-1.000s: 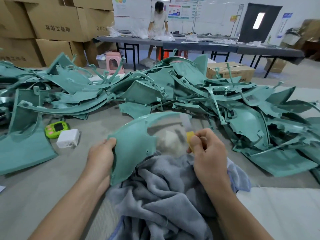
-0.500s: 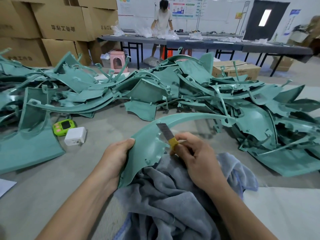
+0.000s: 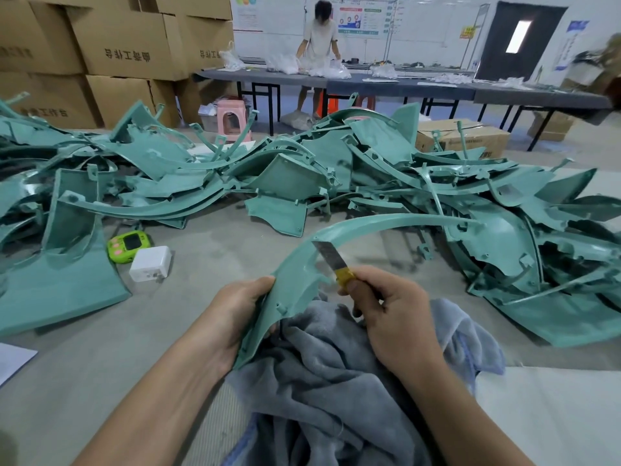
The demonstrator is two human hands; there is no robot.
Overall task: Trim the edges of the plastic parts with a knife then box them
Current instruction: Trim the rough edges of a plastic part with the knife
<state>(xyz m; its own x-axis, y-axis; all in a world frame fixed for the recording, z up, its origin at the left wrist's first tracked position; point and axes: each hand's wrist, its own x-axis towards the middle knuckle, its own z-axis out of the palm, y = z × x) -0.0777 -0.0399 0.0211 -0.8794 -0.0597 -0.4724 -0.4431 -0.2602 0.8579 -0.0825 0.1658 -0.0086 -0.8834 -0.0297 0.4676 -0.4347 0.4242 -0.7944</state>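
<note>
Ahead of our right hand (image 3: 396, 317) a big heap of green parts (image 3: 379, 163) blocks the way and wraps round to its right. Past our left hand (image 3: 235, 317) the grey surface (image 3: 215, 250) is bare, up to a white charger (image 3: 150, 264) and a green gadget (image 3: 129, 246) further left. A bunched grey towel (image 3: 322, 381) lies under both hands.

1. Far wall (image 3: 437, 28): white, with printed posters (image 3: 359, 20) on it.
2. Dark door (image 3: 544, 45) at the wall's right; narrow pane (image 3: 513, 37) lit bright.
3. Long dark-topped tables (image 3: 403, 85) on black legs run along that wall. White bags (image 3: 289, 65) heaped toward the left end; a person (image 3: 319, 38) stands behind.
4. Brown cartons (image 3: 127, 45) stacked high, left rear.
5. Pink stool (image 3: 232, 124) on grey floor (image 3: 571, 156), just beside the cartons.
6. One low box (image 3: 470, 137) on the floor before the tables.
</note>
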